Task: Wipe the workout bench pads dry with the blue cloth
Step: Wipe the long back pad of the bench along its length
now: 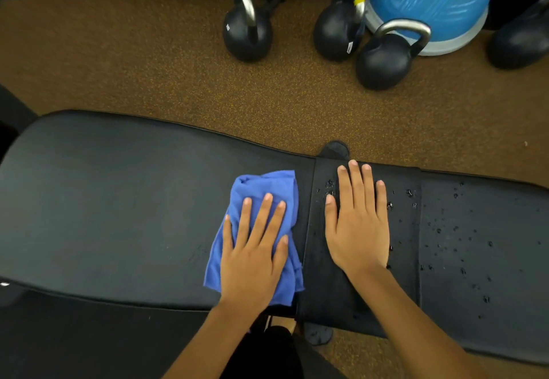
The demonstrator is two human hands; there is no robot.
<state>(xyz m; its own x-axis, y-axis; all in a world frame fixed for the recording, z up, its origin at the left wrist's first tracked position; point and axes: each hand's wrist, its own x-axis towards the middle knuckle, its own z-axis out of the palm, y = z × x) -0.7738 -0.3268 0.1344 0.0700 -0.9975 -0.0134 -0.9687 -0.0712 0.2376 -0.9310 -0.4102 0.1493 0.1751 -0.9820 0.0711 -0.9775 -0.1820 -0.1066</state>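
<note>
On the left, the long black vinyl bench pad [104, 215] stretched across the scene. At its right end the crumpled blue cloth [264, 188] lay under your left hand [255, 248], which pressed it flat with fingers straight and spread. Just to the right, your right hand [358, 224] rested palm-down, fingers straight and together, on the narrow black middle pad [318, 260], among water droplets [329, 184]. More droplets dotted the rightmost black seat pad [475, 274]. Black kettlebells [246, 37] stood on the far floor.

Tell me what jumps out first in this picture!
The bright blue cloth in the middle, pressed on the black bench under the left hand. Beside it the right hand lies flat among water drops. Black kettlebells sit on the floor beyond.
</note>
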